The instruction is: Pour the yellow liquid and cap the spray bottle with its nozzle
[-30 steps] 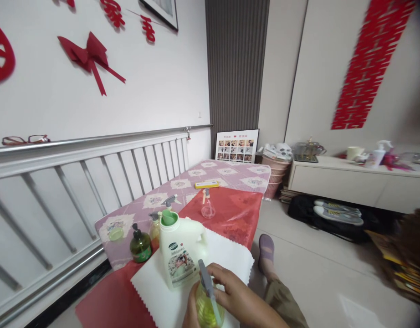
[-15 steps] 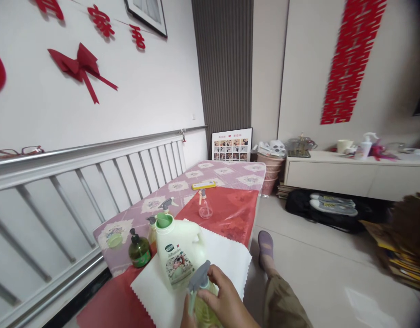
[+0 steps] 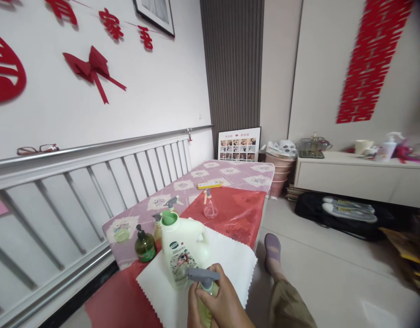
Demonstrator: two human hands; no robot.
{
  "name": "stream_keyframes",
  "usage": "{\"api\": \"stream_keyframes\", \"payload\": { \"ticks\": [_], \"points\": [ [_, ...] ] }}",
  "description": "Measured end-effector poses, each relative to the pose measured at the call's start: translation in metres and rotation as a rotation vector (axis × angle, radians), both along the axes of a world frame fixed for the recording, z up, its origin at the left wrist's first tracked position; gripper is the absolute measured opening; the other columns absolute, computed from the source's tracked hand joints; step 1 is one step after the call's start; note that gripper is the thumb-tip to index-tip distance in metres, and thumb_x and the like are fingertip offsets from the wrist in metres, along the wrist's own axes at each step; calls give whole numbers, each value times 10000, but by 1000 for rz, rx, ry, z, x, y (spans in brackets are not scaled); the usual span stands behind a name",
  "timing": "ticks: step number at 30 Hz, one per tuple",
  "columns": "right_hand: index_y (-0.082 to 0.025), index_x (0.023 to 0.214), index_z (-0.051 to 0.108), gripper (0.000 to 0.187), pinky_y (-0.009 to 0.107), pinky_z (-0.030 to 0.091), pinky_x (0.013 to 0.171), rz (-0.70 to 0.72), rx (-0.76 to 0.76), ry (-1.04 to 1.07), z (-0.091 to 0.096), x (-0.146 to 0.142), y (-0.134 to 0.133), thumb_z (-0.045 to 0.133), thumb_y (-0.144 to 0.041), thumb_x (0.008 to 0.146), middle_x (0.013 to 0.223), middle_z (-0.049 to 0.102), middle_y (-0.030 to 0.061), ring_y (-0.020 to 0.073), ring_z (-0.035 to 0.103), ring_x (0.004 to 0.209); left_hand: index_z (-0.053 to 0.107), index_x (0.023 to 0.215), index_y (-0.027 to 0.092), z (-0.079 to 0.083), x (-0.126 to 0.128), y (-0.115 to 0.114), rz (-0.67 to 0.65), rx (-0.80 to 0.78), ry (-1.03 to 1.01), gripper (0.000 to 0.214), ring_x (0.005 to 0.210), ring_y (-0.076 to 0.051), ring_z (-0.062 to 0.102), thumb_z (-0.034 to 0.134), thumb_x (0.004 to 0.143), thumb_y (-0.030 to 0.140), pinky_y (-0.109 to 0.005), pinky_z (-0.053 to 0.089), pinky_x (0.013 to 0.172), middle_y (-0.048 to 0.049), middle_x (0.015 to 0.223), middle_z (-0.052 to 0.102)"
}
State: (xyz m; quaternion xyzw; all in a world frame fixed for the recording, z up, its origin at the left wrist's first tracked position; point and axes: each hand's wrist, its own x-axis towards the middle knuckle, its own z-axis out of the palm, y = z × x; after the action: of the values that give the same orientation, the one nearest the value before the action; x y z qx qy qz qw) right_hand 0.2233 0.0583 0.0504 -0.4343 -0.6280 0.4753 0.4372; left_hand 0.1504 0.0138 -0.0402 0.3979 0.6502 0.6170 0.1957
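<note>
A spray bottle (image 3: 205, 314) with a grey trigger head and yellow-green liquid stands at the near edge of the white cloth (image 3: 230, 255), held in both hands. My right hand (image 3: 227, 298) wraps its neck from the right, thumb across the front just under the head. On the other side my left hand (image 3: 193, 305) closes around the bottle, partly hidden. The nozzle points left. Right behind it is a big pale-green detergent jug (image 3: 186, 246) with its mouth uncapped. A dark green pump bottle (image 3: 145, 246) sits left of the jug, beside an amber bottle (image 3: 157, 228) partly hidden by it.
Farther back on the red cloth (image 3: 237, 205) stands a clear pink spray bottle (image 3: 210, 208). A yellow box (image 3: 209, 185) and a light green lid (image 3: 121, 235) lie on the patterned tablecloth (image 3: 230, 171). A railing-like radiator (image 3: 94, 191) borders the left. My foot (image 3: 273, 248) is at right.
The spray bottle's grey head has turned, so its nozzle now points left across the jug's front. Both hands stay on the bottle. The whole view has shifted slightly left.
</note>
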Motion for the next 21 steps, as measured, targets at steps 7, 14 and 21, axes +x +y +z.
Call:
{"api": "stream_keyframes", "payload": {
  "ticks": [7, 14, 21],
  "points": [
    [-265, 798, 457, 272, 327, 454, 743, 3, -75, -11, 15, 3, -1, 655, -215, 618, 735, 546, -60, 205, 564, 790, 586, 1208, 183, 0, 4, 14, -8, 64, -226, 534, 1230, -326, 691, 613, 772, 490, -370, 539, 1063, -207, 1308, 710],
    [-269, 798, 432, 291, 339, 436, 743, 53, -94, -52, 20, 7, 3, 655, -219, 618, 744, 526, -57, 215, 562, 797, 578, 1249, 183, 2, 4, 13, 14, -25, -210, 585, 1259, -342, 673, 570, 790, 547, -395, 536, 1068, -212, 1331, 703],
    [-261, 823, 468, 255, 316, 423, 733, 161, -53, -107, 22, 21, 7, 664, -222, 664, 762, 534, -57, 198, 540, 796, 625, 1185, 195, 10, 6, 9, 18, -43, -205, 598, 1218, -356, 696, 572, 787, 638, -391, 570, 1005, -194, 1264, 748]
  ]
}}
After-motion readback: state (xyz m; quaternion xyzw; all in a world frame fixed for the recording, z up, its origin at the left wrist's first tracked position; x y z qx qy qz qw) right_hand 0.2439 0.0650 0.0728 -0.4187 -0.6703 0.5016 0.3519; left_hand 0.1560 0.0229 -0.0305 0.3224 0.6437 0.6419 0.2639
